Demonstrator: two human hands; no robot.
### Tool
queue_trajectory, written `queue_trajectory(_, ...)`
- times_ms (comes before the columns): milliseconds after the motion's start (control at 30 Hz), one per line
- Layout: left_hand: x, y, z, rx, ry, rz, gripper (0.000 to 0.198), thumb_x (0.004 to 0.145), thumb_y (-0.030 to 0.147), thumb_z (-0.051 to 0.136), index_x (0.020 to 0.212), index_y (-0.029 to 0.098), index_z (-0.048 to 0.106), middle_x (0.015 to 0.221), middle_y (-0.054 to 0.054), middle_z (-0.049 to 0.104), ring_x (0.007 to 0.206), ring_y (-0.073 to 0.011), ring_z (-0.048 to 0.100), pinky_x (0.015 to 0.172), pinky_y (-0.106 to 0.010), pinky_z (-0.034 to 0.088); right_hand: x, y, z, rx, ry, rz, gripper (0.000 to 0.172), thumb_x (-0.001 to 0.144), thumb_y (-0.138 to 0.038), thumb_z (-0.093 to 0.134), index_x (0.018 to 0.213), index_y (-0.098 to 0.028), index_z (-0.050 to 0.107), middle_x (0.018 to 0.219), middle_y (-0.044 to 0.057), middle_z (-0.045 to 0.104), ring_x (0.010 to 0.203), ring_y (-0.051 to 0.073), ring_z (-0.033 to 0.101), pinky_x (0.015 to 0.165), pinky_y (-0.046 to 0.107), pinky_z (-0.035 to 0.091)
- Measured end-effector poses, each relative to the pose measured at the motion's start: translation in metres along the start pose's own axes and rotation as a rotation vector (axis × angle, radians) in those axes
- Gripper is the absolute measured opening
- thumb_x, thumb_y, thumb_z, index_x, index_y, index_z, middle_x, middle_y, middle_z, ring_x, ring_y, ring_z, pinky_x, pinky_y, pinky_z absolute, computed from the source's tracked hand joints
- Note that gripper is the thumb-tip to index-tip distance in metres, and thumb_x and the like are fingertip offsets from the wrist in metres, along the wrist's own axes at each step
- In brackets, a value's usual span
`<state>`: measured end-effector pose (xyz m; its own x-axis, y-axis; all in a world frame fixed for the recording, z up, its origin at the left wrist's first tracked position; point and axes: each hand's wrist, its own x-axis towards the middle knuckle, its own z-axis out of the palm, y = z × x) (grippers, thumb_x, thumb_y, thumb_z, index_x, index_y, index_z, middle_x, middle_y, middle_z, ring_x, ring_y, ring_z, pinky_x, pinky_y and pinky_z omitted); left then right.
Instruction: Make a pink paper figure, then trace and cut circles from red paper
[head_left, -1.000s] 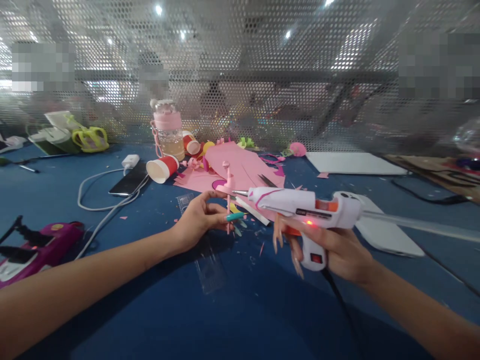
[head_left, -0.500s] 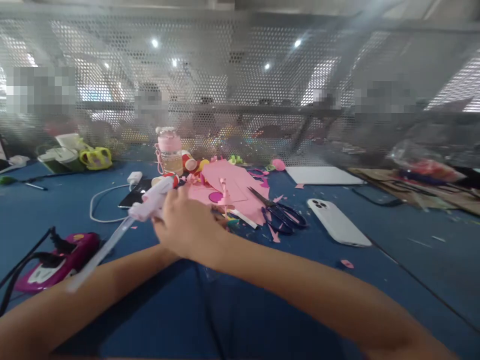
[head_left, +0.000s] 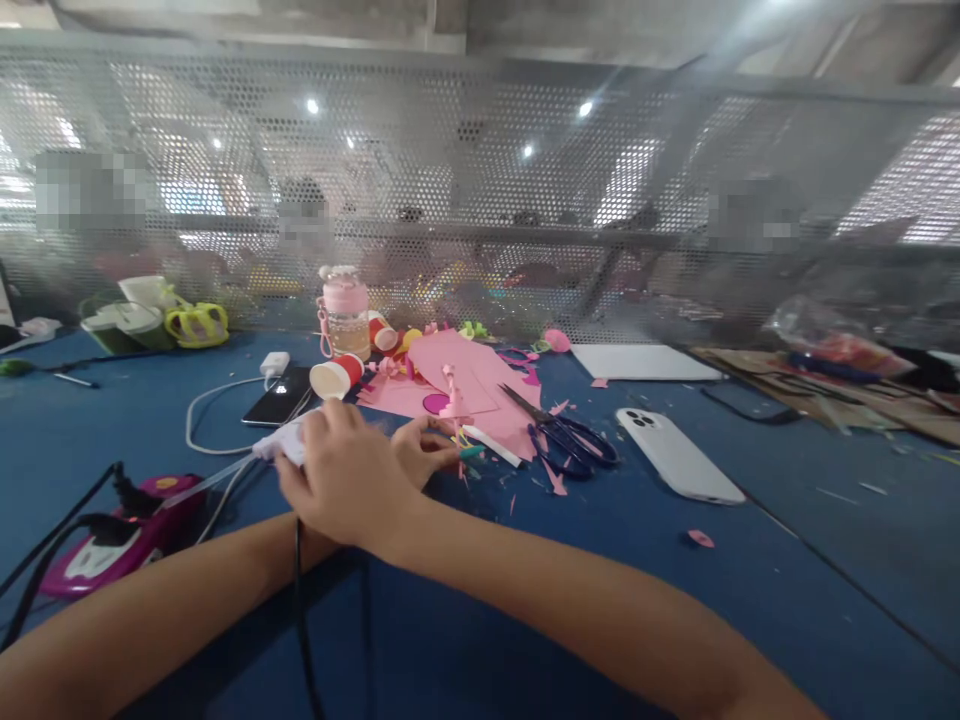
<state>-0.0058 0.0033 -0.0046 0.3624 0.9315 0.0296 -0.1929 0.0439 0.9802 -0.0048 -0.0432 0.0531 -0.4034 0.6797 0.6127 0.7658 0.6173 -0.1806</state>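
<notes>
My right hand [head_left: 349, 480] is closed round a whitish glue gun [head_left: 283, 442], whose clear glue stick [head_left: 206, 485] sticks out to the left. A black cord hangs below that hand. Under and beyond it, my left hand [head_left: 421, 452] reaches out with crossed forearms. Its fingers pinch the lower end of a small pink figure-like piece [head_left: 452, 398] that stands upright; the exact grip is partly hidden. Beside the left fingertips are a small teal piece [head_left: 471, 453] and a white stick [head_left: 491, 445]. Blue-handled scissors [head_left: 559, 430] lie open on pink sheets [head_left: 480, 375].
A red-and-white paper cup [head_left: 337, 377] lies on its side by a pink-lidded bottle [head_left: 346, 312]. A black phone [head_left: 279, 396] is cabled to a white charger. At left sits a magenta power strip [head_left: 124, 545], at right a white phone [head_left: 679, 455]. A perforated screen [head_left: 480, 200] stands behind.
My right hand has lowered the glue gun, uncovering the paper cup and more of my left hand. The left hand stays in place. The view has tilted slightly up.
</notes>
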Motion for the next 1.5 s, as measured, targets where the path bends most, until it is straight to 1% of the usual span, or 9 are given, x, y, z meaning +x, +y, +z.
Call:
queue_trajectory(67,-0.002,0.002,-0.001,-0.031,0.037,0.018,0.027,0.053,0.012,0.073,0.070,0.015,0.052,0.049,0.004,0.062,0.046,-0.0100,0.058,0.050,-0.021,0.046,-0.034,0.022,-0.016,-0.115,0.146,-0.117,0.025,0.083,-0.026,0.034,0.076,-0.012,0.053,0.072,0.010,0.055,0.071,0.021,0.053,0.062,0.033,0.044)
queue_trajectory(133,-0.003,0.005,0.000,-0.053,0.049,0.016,0.026,0.052,0.009,0.071,0.069,0.015,0.053,0.049,0.004,0.061,0.045,-0.0090,0.056,0.049,-0.019,0.045,-0.064,0.051,-0.026,-0.170,0.214,-0.117,0.024,0.083,-0.022,0.032,0.071,-0.013,0.051,0.067,0.010,0.055,0.068,0.020,0.053,0.058,0.029,0.042)
queue_trajectory(233,-0.004,0.009,0.002,-0.071,0.065,0.019,0.029,0.048,0.008,0.072,0.067,0.013,0.051,0.048,0.004,0.062,0.043,-0.0070,0.055,0.050,-0.018,0.044,-0.093,0.090,-0.030,-0.193,0.169,0.120,0.026,0.086,-0.029,0.032,0.069,-0.015,0.047,0.059,0.006,0.053,0.056,0.016,0.051,0.049,0.025,0.036)
queue_trajectory(333,-0.004,0.010,0.004,-0.076,0.082,0.017,0.026,0.050,0.010,0.072,0.067,0.012,0.052,0.048,0.003,0.062,0.044,-0.0061,0.055,0.051,-0.016,0.044,-0.099,0.112,-0.027,0.012,0.010,0.343,0.033,0.085,-0.043,0.035,0.070,-0.016,0.048,0.059,0.004,0.054,0.051,0.014,0.050,0.046,0.024,0.034)
queue_trajectory(567,-0.007,0.011,0.005,-0.054,0.079,-0.041,0.029,0.051,0.015,0.075,0.069,0.013,0.052,0.051,0.004,0.062,0.047,-0.0080,0.058,0.045,-0.016,0.043,-0.091,0.120,-0.018,0.750,-0.263,0.555,0.038,0.074,-0.051,0.053,0.062,-0.014,0.054,0.052,0.000,0.053,0.044,0.009,0.047,0.043,0.022,0.035)
queue_trajectory(733,-0.007,0.010,0.007,-0.014,0.058,-0.062,0.030,0.051,0.016,0.075,0.070,0.013,0.052,0.052,0.003,0.063,0.047,-0.0080,0.058,0.046,-0.015,0.044,-0.093,0.125,-0.016,1.145,-0.271,0.714,0.039,0.058,-0.050,0.067,0.066,-0.014,0.057,0.056,0.000,0.060,0.044,0.008,0.052,0.040,0.020,0.039)
queue_trajectory(933,-0.005,0.008,0.008,0.012,0.050,-0.073,0.031,0.052,0.018,0.076,0.071,0.013,0.051,0.054,0.003,0.063,0.047,-0.0075,0.058,0.047,-0.017,0.045,-0.090,0.125,-0.018,1.185,-0.217,0.830,0.035,0.054,-0.045,0.070,0.056,-0.013,0.057,0.049,0.000,0.059,0.034,0.005,0.048,0.032,0.015,0.029)
queue_trajectory(1167,-0.002,0.008,0.005,0.042,0.024,-0.047,0.032,0.055,0.017,0.073,0.077,0.013,0.050,0.058,0.001,0.064,0.051,-0.0100,0.061,0.053,-0.021,0.047,-0.094,0.126,-0.022,1.207,-0.163,0.866,0.033,0.054,-0.043,0.072,0.054,-0.013,0.057,0.047,0.000,0.060,0.033,0.004,0.048,0.031,0.014,0.031)
queue_trajectory(1500,0.001,0.000,0.003,0.103,0.044,-0.006,0.039,0.060,0.023,0.070,0.085,0.015,0.042,0.060,0.005,0.054,0.051,-0.0083,0.056,0.050,-0.021,0.045,-0.092,0.125,-0.030,1.242,-0.128,0.908,0.039,0.047,-0.047,0.073,0.051,-0.012,0.056,0.043,-0.001,0.058,0.031,0.004,0.048,0.031,0.013,0.031)
